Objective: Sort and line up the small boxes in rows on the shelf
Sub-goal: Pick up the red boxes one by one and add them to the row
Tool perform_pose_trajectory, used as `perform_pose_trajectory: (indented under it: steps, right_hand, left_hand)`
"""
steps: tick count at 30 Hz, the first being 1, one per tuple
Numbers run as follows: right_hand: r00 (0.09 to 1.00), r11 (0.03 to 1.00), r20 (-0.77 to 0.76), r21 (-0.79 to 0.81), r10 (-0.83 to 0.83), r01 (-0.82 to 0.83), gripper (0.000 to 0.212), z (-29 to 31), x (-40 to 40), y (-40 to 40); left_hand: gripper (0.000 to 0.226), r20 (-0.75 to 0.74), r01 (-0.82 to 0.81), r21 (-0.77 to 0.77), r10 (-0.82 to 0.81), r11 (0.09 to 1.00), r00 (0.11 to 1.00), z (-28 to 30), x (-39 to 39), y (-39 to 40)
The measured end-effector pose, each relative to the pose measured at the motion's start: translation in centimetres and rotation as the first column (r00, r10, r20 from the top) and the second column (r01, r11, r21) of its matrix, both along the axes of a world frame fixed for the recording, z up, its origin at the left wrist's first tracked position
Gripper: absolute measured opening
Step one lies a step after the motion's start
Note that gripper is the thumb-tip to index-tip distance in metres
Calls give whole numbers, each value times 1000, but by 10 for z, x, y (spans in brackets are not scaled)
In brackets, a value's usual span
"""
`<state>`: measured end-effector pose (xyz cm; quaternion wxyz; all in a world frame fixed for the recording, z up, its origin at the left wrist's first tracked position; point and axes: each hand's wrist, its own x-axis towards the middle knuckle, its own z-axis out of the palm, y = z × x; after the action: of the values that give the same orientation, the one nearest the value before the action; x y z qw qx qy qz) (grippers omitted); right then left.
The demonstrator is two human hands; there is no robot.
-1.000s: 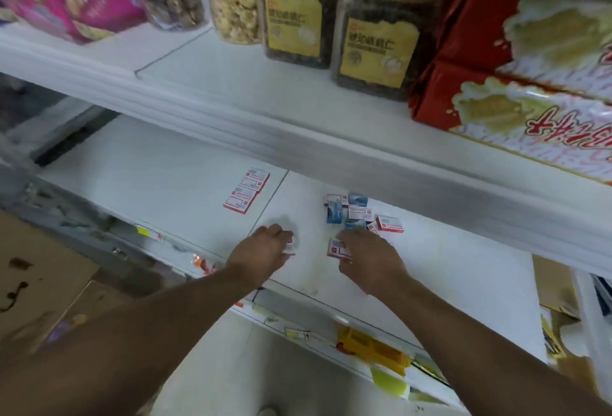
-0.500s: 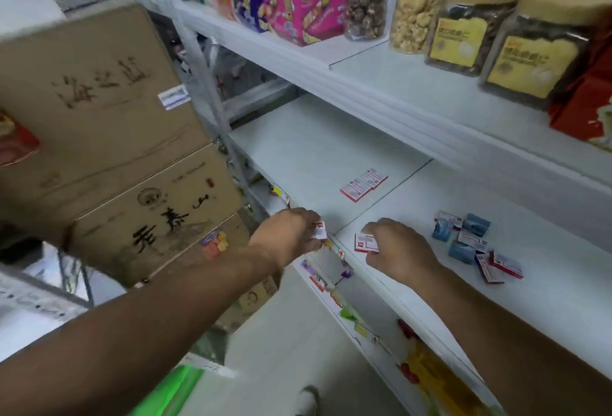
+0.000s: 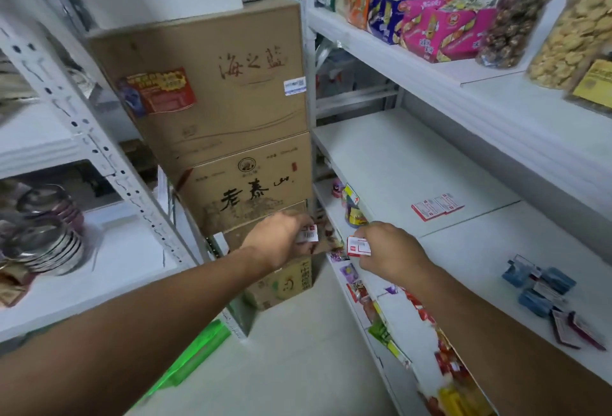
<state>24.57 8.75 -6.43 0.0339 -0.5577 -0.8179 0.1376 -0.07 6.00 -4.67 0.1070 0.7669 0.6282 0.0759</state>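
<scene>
My left hand (image 3: 281,242) pinches a small white-and-red box (image 3: 308,234) in the air, left of the shelf's front edge. My right hand (image 3: 389,251) pinches another small red-and-white box (image 3: 357,246) just over that front edge. A short row of red-and-white boxes (image 3: 436,206) lies flat on the white shelf (image 3: 397,157) beyond my right hand. A loose pile of blue and red-and-white boxes (image 3: 546,290) sits on the shelf at the right.
Stacked cardboard cartons (image 3: 231,111) stand left of the shelf post. Snack packs (image 3: 440,31) and jars (image 3: 516,8) fill the shelf above. Colourful goods (image 3: 427,326) line the level below. Stacked bowls (image 3: 43,233) sit on a rack at the far left.
Both hands lifted a box off the shelf and drew back past its front edge. My view has swung left, so the pile now lies far right.
</scene>
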Motion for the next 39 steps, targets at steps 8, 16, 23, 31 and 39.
perform_pose_trajectory:
  steps: [8, 16, 23, 31, 39]
  right_hand:
    - [994, 995, 57, 21, 98, -99, 22, 9, -91, -15]
    - [991, 993, 73, 26, 113, -115, 28, 5, -155, -30]
    - [993, 991, 44, 72, 110, -113, 33, 4, -184, -35]
    - [992, 989, 40, 89, 118, -122, 34, 13, -172, -12]
    - [991, 980, 19, 145, 135, -136, 41, 13, -143, 19]
  left_hand:
    - [40, 64, -90, 51, 86, 995, 994, -4, -79, -31]
    - [42, 70, -83, 67, 79, 994, 994, -11, -146, -55]
    - [37, 63, -109, 47, 106, 993, 992, -17, -171, -61]
    - [39, 30, -161, 51, 159, 986, 987, -6, -165, -42]
    - [33, 59, -199, 37, 197, 979, 979, -3, -136, -12]
